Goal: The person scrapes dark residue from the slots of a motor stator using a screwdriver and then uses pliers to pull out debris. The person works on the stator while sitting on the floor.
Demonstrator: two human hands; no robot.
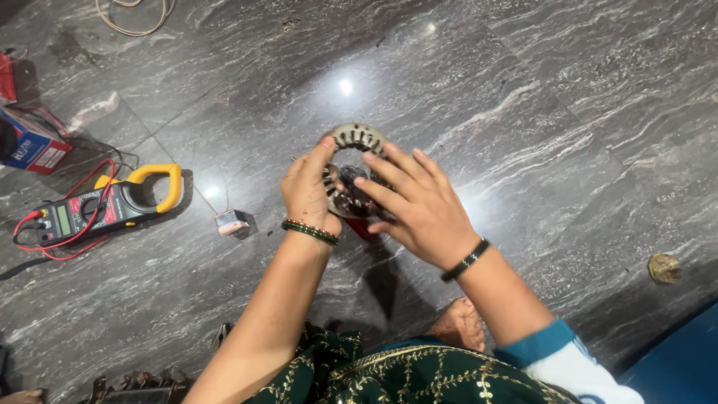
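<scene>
A round slotted metal stator ring point(357, 138) stands over the dark stone floor, held between both hands. My left hand point(307, 191) grips its left rim, thumb up along the edge; a green bangle circles that wrist. My right hand point(419, 206) covers the ring's right and lower side, fingers spread over its dark centre; a black bangle sits on that wrist. A small red piece point(360, 228) shows just below the ring, partly hidden by my hands.
A yellow-and-black clamp meter point(112, 203) with red leads lies at the left. A small boxy part point(230, 222) sits near it. A coloured carton point(30, 146) is at the far left, a cable loop point(134, 19) at the top, a round brownish object point(663, 268) at the right.
</scene>
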